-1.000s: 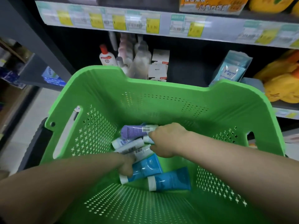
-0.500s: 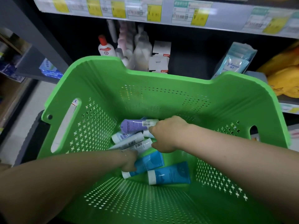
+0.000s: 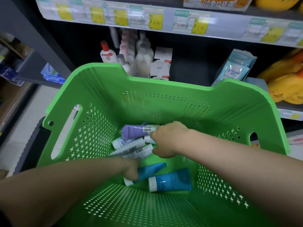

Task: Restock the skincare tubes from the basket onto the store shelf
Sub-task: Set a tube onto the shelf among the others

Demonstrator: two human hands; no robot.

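Head view: dark store shelf [image 3: 193, 66], yellow price tags [image 3: 155, 22]

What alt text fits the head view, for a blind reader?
Two bare hands reach into a green basket of skincare tubes: the left hand holds a blue tube, the right hand touches white tubes beside a purple tube. Behind it, store shelving holds bottles and boxes.

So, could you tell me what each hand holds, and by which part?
The left hand grips a blue tube near its capped end; what the right hand holds cannot be told.
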